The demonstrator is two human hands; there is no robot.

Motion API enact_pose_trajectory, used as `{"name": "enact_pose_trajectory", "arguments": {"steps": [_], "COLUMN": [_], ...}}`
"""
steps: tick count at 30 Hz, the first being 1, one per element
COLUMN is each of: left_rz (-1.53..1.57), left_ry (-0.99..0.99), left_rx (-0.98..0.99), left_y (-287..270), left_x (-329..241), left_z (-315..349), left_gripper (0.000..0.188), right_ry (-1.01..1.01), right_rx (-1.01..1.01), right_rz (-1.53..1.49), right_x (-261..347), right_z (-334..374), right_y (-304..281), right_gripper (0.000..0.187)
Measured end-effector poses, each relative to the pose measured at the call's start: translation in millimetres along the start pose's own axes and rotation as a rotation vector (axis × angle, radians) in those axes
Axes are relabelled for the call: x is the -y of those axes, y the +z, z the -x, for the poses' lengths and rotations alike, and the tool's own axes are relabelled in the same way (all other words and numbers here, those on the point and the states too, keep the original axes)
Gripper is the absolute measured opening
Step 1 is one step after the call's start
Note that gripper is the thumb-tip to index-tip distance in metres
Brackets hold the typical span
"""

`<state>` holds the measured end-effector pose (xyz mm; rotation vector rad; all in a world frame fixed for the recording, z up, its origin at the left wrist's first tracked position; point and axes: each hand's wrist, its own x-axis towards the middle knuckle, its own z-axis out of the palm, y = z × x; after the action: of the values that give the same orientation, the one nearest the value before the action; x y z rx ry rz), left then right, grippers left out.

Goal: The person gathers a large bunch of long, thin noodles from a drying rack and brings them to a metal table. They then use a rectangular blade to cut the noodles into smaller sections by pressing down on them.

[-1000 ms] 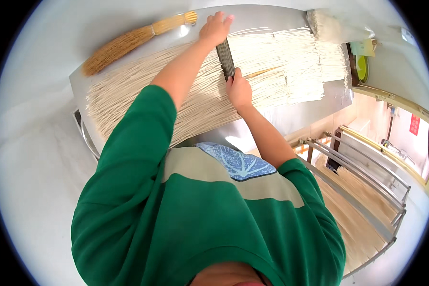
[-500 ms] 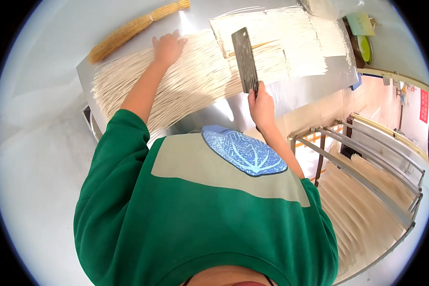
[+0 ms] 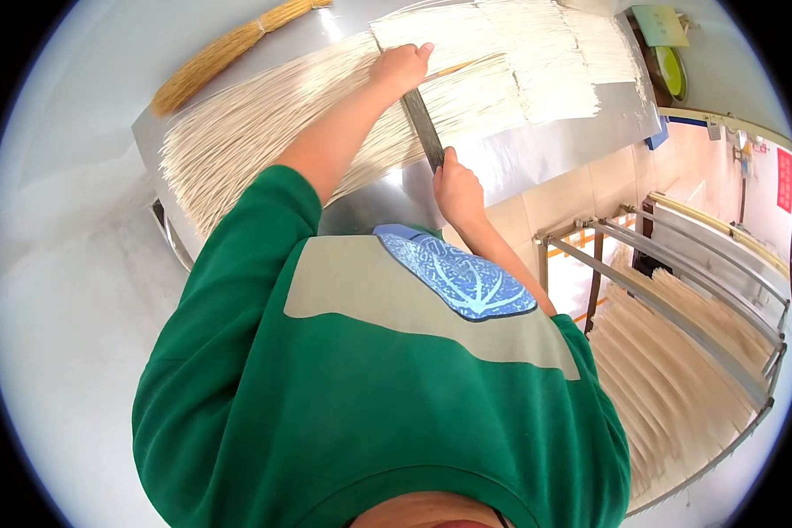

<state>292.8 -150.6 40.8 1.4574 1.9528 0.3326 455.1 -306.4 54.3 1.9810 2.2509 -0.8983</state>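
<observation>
cleaver [image 3: 422, 130] now down on noodles [image 3: 264, 141]; right hand [image 3: 456, 187] grips it, left hand [image 3: 400, 69] seemingly flat.

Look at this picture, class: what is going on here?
A person in a green top is cutting long dry noodles on a steel table. The right hand grips a cleaver laid across the strands; the left hand presses on its far end. Cut bundles lie to the right.
</observation>
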Motion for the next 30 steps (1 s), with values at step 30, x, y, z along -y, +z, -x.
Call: {"name": "enact_pose_trajectory", "arguments": {"steps": [30], "left_rz": [-0.078], "left_ry": [0.079], "left_rx": [-0.142], "left_y": [41.4], "left_x": [31.3], "left_z": [-28.8], "left_gripper": [0.022], "right_ry": [-0.096], "right_rx": [-0.113], "right_rz": [-0.1], "right_x": [-11.7], "right_z": [-21.9], "right_y": [43.5], "right_gripper": [0.015]}}
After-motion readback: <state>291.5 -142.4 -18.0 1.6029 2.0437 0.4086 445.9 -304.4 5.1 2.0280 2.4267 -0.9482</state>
